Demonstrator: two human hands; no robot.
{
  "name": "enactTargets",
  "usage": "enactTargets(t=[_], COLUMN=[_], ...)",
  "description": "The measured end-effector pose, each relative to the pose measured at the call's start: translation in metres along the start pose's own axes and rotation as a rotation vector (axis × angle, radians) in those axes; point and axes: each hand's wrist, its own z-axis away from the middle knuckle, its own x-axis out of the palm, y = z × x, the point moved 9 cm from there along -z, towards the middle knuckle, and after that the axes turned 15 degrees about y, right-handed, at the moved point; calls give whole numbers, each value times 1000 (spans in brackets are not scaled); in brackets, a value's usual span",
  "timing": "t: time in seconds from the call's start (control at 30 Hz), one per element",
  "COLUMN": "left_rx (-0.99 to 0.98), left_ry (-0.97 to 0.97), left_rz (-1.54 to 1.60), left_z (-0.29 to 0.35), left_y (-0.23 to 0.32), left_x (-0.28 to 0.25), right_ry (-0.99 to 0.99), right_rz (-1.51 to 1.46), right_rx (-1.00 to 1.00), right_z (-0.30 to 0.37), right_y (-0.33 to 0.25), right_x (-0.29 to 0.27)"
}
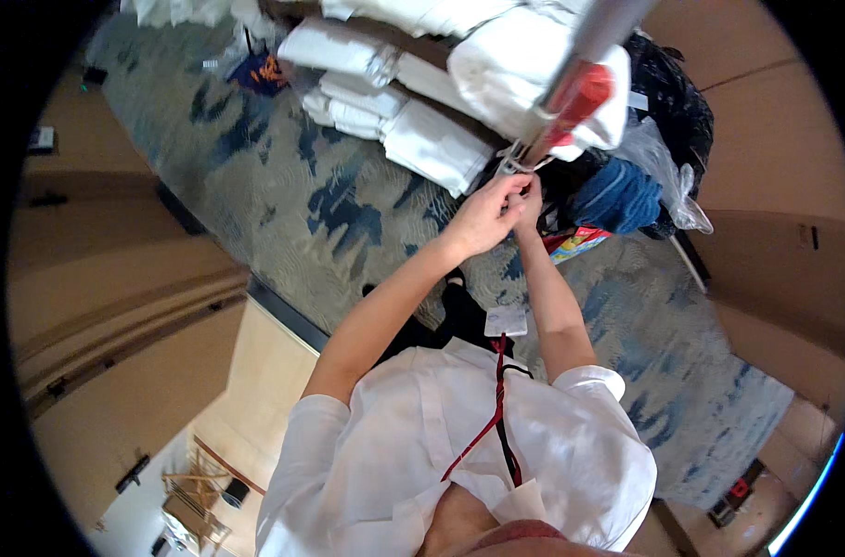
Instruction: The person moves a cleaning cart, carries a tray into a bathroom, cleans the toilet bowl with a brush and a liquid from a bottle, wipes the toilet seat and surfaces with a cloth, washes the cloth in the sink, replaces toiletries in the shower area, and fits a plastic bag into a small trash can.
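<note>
Reaching out, the left hand [483,215] and right hand [528,202] curl close together, grip unclear, by one metal pole [571,79] at one o'clock; one blue towel [617,195] sits at two o'clock.

From your head, the fisheye faces steeply down: your shirt [394,446] sits close at six o'clock, your left hand [481,219] and right hand [528,206] farther off between one and two, the carpet [246,176] well below.
</note>
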Motion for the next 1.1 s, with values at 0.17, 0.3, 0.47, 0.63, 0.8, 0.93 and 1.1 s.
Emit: enactTargets(t=[0.17,0.3,0.47,0.63,0.8,0.93,1.1], left_rx=[185,31,-104,-2,215,413,-47], left_ry=[93,397,284,31,-221,-261,-72], left_rz=[-386,-327,-201,-457,-923,-1062,-517], left_z=[-17,-26,-42,-34,-52,-63,-75], left_y=[23,0,-44,-36,12,50,33], left_x=[24,7,20,37,87,88,43], right_ry=[-169,457,196,3,-302,-492,-461], right_rz=[126,375,126,49,267,398,479], right_rx=[8,-351,-30,161,-5,69,143], right_z=[-20,-7,20,22,-25,-14,28], right_y=[-17,-48,4,-2,53,51,13], right_x=[9,-33,-3,5,0,-7,-57])
